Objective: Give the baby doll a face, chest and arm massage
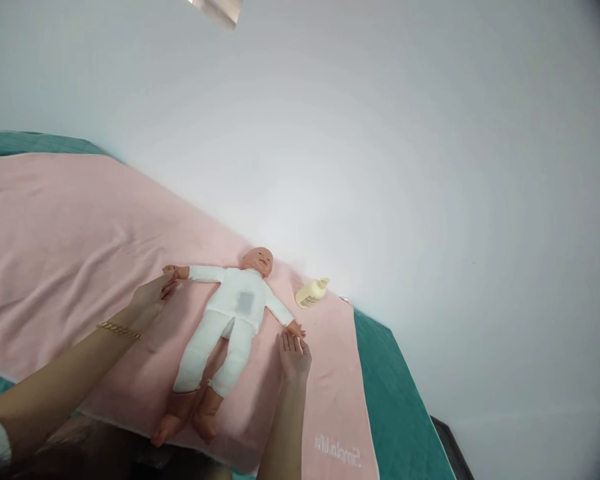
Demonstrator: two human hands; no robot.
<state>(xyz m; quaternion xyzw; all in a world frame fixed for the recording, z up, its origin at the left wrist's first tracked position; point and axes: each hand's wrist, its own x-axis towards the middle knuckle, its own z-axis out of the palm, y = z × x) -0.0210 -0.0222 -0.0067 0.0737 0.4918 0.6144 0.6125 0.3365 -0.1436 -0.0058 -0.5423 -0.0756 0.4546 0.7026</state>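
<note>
A baby doll (237, 303) in a white suit lies on its back with its arms spread, its bare feet toward me. At the doll's hand on the left side is my left hand (153, 293), wearing a gold bracelet; its fingertips meet the doll's fingers and are loosely apart. My right hand (295, 360) is palm up, fingers extended and slightly bent, touching or just below the doll's other hand (296, 329). Neither hand is wrapped around anything that I can see. Beside the doll's head and arm is a pale yellow pump bottle (311, 293), tilted in view.
A pink towel (325, 387) with white lettering lies under the doll. Green quilted bedding (397, 393) shows beyond the towel's edges. A white wall (380, 167) rises right behind the doll's head. A dark edge (453, 447) appears at the lower right.
</note>
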